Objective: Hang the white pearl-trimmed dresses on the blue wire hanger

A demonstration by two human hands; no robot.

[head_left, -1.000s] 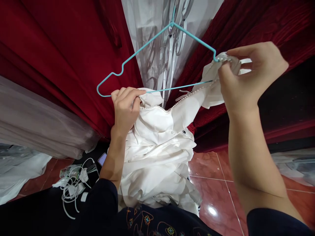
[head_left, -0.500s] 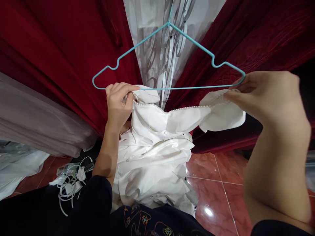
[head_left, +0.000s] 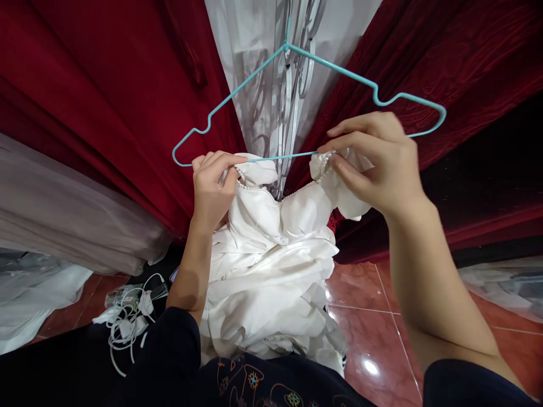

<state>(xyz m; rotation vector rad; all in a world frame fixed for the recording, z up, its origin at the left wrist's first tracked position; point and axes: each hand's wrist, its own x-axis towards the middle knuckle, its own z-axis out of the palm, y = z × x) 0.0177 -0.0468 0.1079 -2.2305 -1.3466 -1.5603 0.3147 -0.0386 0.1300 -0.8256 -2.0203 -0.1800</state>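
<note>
A white dress (head_left: 271, 271) with a pearl-beaded neckline hangs down in front of me, its skirt bunched in folds. Above it is a light blue wire hanger (head_left: 348, 72), its hook end at the top. My left hand (head_left: 215, 183) is closed on the hanger's bottom bar and the dress's left shoulder piece. With fingers bent round the right beaded edge, my right hand (head_left: 373, 158) pinches the dress against the bottom bar, right of its middle. The palm side of the right hand hides part of the bar.
Dark red curtains (head_left: 106, 85) hang on both sides of a white metal frame (head_left: 291, 96). White cables (head_left: 127, 322) lie at lower left on a black surface (head_left: 55, 362). Red floor tiles (head_left: 360, 316) show at lower right, and pale fabric (head_left: 76, 209) hangs at left.
My right hand has moved left along the bottom bar, from the hanger's right corner, bringing the right shoulder piece inward. The hanger's right end has shifted right and up.
</note>
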